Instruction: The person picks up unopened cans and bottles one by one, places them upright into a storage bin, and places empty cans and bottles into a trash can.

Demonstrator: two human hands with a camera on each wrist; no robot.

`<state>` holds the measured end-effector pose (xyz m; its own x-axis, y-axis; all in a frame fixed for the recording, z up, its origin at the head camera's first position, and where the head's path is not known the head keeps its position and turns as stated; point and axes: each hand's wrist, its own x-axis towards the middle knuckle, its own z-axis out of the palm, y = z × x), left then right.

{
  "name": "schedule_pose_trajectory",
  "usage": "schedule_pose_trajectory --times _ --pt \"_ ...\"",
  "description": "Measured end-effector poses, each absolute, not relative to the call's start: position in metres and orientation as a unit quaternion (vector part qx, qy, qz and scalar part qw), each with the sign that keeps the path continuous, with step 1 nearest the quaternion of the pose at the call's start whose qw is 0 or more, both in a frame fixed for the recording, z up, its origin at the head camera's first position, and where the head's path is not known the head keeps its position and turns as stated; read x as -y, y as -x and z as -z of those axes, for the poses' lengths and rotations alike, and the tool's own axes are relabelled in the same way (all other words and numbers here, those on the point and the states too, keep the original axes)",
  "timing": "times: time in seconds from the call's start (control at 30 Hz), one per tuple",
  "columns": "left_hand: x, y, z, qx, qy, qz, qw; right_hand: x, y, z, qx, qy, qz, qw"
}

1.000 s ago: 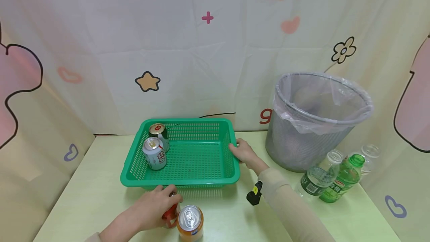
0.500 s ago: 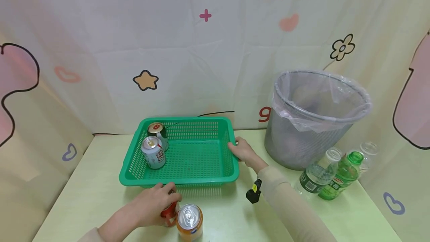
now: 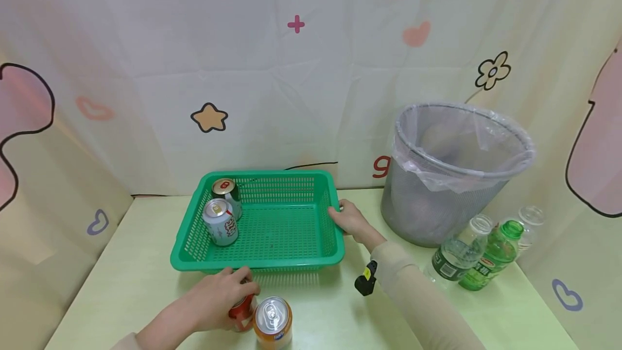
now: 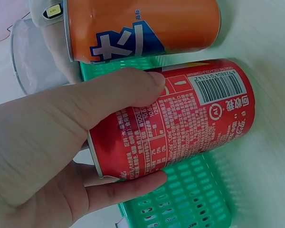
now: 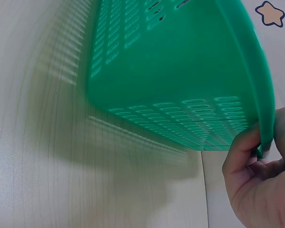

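Observation:
My left hand (image 3: 217, 297) grips a red Coca-Cola can (image 4: 175, 118) in front of the basket, thumb on one side and fingers on the other. Right beside it stands an orange Fanta can (image 3: 274, 322). With my right hand (image 3: 353, 221) I hold the right rim of the green plastic basket (image 3: 311, 261); in the right wrist view the fingers curl under that rim (image 5: 263, 109). Two cans stand at the basket's left end: a white can (image 3: 221, 224) in front and a dark can with a gold top (image 3: 227, 193) behind it.
A mesh bin (image 3: 423, 204) with a plastic liner stands at the back right. Before it are a clear bottle with a dark label (image 3: 454, 258), a green bottle (image 3: 498, 255) and another clear bottle (image 3: 531, 220). A patterned curtain (image 3: 272, 96) hangs behind the table.
Hardly anything differs. The view has shifted slightly; my left hand stays on the red can and my right hand on the basket's rim.

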<state>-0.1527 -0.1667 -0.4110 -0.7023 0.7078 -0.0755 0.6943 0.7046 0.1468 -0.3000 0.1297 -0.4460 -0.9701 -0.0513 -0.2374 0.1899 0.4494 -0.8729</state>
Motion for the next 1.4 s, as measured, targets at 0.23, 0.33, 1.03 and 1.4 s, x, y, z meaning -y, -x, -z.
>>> schedule_pose_trajectory --times 0.23,0.33,1.03,1.4 --pt "0.167 0.152 0.407 -0.924 -0.374 -0.051 0.069 -0.131 0.301 0.446 -0.845 -0.043 0.521 0.114" --pt "0.168 0.151 0.405 -0.924 -0.373 -0.048 0.068 -0.131 0.3 0.446 -0.845 -0.042 0.52 0.114" --pt "0.186 0.139 0.376 -0.917 -0.396 -0.041 0.02 -0.126 0.297 0.446 -0.839 -0.038 0.53 0.118" --pt "0.188 0.139 0.353 -0.922 -0.385 -0.041 0.009 -0.129 0.299 0.445 -0.842 -0.047 0.525 0.117"
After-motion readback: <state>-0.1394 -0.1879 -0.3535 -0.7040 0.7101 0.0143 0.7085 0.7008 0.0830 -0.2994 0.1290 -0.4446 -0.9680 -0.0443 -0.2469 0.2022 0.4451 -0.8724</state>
